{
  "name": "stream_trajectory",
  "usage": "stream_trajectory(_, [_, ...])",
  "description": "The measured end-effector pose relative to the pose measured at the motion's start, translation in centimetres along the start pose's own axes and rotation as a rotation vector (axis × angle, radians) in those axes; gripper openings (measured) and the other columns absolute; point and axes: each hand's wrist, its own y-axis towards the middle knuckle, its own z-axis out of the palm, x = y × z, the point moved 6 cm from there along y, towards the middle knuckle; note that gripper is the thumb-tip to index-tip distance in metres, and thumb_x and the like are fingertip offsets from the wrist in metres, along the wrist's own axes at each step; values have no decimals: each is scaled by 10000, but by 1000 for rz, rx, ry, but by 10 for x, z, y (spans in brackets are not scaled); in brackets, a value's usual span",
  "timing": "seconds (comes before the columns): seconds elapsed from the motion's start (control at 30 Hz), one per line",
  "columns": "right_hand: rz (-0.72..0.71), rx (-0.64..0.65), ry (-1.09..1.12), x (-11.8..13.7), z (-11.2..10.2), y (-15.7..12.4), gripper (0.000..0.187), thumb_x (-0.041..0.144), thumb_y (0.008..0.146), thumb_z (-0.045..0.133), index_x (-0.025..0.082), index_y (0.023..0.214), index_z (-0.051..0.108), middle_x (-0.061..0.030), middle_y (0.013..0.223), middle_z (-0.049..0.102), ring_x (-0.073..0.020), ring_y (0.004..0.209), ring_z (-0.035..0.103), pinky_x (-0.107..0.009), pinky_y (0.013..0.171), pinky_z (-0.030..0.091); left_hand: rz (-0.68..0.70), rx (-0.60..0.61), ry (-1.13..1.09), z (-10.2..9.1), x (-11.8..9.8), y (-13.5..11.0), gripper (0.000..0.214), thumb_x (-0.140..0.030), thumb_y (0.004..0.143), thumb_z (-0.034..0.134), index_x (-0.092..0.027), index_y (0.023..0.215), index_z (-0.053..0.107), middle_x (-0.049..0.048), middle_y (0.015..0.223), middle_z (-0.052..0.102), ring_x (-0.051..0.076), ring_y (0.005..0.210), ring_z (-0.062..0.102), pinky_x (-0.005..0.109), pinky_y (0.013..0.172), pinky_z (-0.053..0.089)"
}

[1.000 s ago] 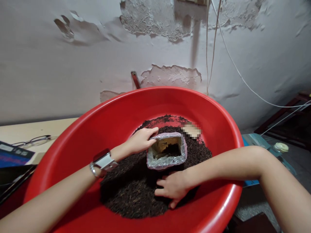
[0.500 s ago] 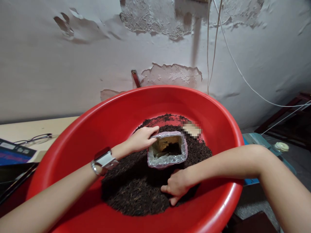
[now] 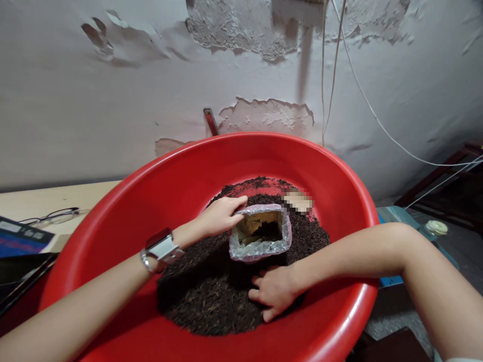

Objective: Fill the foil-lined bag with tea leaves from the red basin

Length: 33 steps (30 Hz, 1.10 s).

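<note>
Red plastic basin (image 3: 332, 166) fills pretty much the whole view, parked against a wall (image 3: 113, 115) with the paint peeling off in big flakes. A couple of thin cables (image 3: 363, 96) hang down on the right. Off to the left a pair of glasses (image 3: 53, 216) and a blue booklet (image 3: 18, 241) sit on a pale table (image 3: 56, 198). There's a blurred-out patch (image 3: 298, 201) just behind the bag, can't tell what it is. The right forearm cuts across the basin's near rim and hides a stretch of it.

Inside the basin there's a dark leaf heap (image 3: 204, 296), loose and crumbly, spread over the bottom. The bag (image 3: 260, 246) stands upright in the middle of it, between the two hands. Clear plastic lining is folded out over its squarish mouth, the inside walls are yellowish-brown, and a bit of the dark stuff lies at the bottom.

Left hand (image 3: 219, 216), with a silver wristwatch (image 3: 162, 247) on that arm, is pinching the bag's left rim, fingers hooked over the edge. Right hand (image 3: 273, 291) lies palm-down on the heap just in front of the bag, fingers spread, gripping nothing.

Compared with half a second back: the right hand was curled up tighter in the leaves, now the fingers have fanned out. Left hand and bag haven't budged.
</note>
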Motion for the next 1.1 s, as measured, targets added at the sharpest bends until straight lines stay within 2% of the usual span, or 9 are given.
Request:
stream_trajectory(0.17, [18,99,48,-3,3,2,557,460,860,471,60,1246,456,-177,962,667,-291,903,652,-373,663,518,-4,5,3,2,1,-1,68,-267,721,353,-213,686,331,16,664,510,173,623,476,271,596,341])
stream_trajectory(0.27, [38,130,45,-5,6,4,559,477,871,441,59,1240,476,-177,935,676,-295,903,654,-388,672,520,-5,9,4,2,2,0,76,-275,722,350,-213,684,328,18,662,507,176,626,478,275,598,342])
stream_trajectory(0.4, [21,119,14,-4,6,4,498,443,866,468,71,1189,542,-174,921,682,-280,875,664,-378,654,525,5,-6,2,2,2,0,72,-273,723,352,-212,689,335,20,671,519,176,630,485,277,598,345])
stream_trajectory(0.5, [-18,80,-35,-1,-2,2,438,416,864,491,70,1111,596,-168,905,687,-265,867,667,-360,658,526,6,-5,13,2,2,0,76,-275,726,355,-211,690,335,22,672,523,177,632,490,277,600,347])
stream_trajectory(0.57, [-42,8,-66,2,-13,0,422,410,882,465,66,1082,605,-153,864,693,-258,862,669,-356,669,524,6,-2,21,2,2,0,67,-268,723,363,-211,695,343,21,678,531,178,642,498,274,608,352])
stream_trajectory(0.67, [-41,-166,-98,8,-38,-5,412,403,910,396,79,1056,603,-116,774,695,-258,809,677,-367,645,522,5,1,16,1,0,-1,45,-251,720,374,-209,708,363,20,691,545,175,652,508,265,611,360])
stream_trajectory(0.87, [57,-511,-148,13,-83,-27,395,392,915,325,105,946,595,-86,618,659,-238,605,661,-343,517,493,-7,-6,-13,0,0,-1,43,-242,726,371,-209,700,365,20,678,536,173,627,497,262,585,346])
stream_trajectory(1.0, [201,-648,-185,-6,-103,-41,382,376,913,321,105,913,589,-102,610,648,-250,609,656,-344,520,482,7,-18,-25,0,1,-1,52,-253,732,384,-205,712,392,24,702,558,177,644,511,264,592,352])
stream_trajectory(1.1, [330,-674,-206,-28,-109,-45,330,342,896,358,102,893,585,-131,657,655,-258,651,663,-341,548,482,-6,-10,-36,0,0,-1,94,-279,752,386,-206,693,383,18,679,553,171,621,506,258,572,342])
